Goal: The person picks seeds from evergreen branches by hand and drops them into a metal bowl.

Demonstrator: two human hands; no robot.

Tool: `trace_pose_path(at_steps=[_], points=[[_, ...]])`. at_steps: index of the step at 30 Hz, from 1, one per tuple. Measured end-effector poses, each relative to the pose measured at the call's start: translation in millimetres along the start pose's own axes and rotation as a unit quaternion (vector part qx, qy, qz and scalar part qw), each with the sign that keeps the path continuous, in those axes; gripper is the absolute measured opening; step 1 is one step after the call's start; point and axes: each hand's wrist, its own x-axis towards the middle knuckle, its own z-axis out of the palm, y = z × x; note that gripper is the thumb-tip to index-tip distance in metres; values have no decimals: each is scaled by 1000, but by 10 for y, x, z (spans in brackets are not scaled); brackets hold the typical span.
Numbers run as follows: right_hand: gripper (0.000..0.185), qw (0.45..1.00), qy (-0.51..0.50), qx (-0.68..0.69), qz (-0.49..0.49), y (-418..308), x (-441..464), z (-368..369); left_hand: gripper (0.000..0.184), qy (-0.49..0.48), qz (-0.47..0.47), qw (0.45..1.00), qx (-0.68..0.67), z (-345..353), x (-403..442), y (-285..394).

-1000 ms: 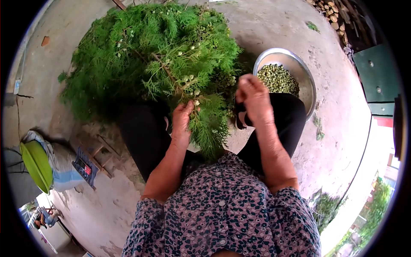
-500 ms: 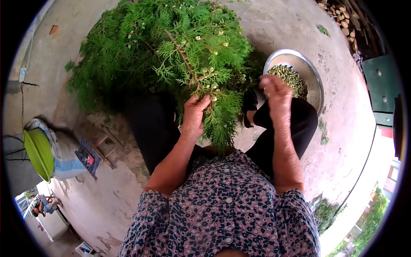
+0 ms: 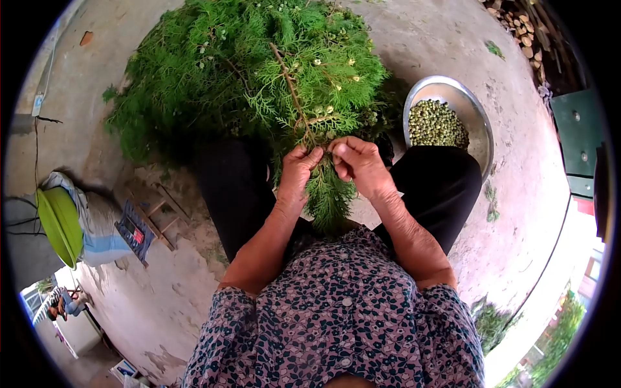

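My left hand (image 3: 297, 173) is closed round the stem of a leafy conifer branch (image 3: 289, 84), thumb and fingers pinching it. The branch carries small pale green cones (image 3: 325, 111) among its flat sprays, and its lower foliage hangs below my hands. Right beside my left thumb, my right hand (image 3: 364, 166) has its thumb and fingertips pressed together at the branch. What lies between those fingertips is hidden. A big heap of cut conifer branches (image 3: 187, 84) lies in front of my legs. To the right stands a metal basin (image 3: 477, 119) holding many green cones (image 3: 437, 124).
Stacked firewood (image 3: 525, 35) and a green cabinet (image 3: 576, 129) stand at the right. At the left are a lime-green basin (image 3: 59, 226), a pale sack (image 3: 97, 226) and a small wooden stool (image 3: 155, 223). A person (image 3: 65, 304) shows far off at lower left.
My right hand has moved left from beside the metal basin to the branch at my left hand. My left hand keeps its hold, and the branch shifted slightly.
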Motion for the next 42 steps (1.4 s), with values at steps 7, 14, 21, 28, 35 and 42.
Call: trace_pose_path(at_steps=[7,14,21,28,35,42], points=[[15,976,-39,213,-16,-100,-19,-217,11,23,-6,1000,-7,10,31,42],[8,982,74,148,-89,-134,38,-370,12,5,-19,999,-26,-69,87,15],[35,988,57,-126,74,-21,73,-274,7,15,-69,997,-15,-25,89,-3],[30,996,20,87,24,170,106,-171,12,5,-12,1000,27,60,45,13],[20,991,55,-121,-27,204,103,-180,19,16,-71,992,106,24,67,67],[23,988,31,145,40,187,60,-141,16,-49,-110,992,41,-28,55,75]])
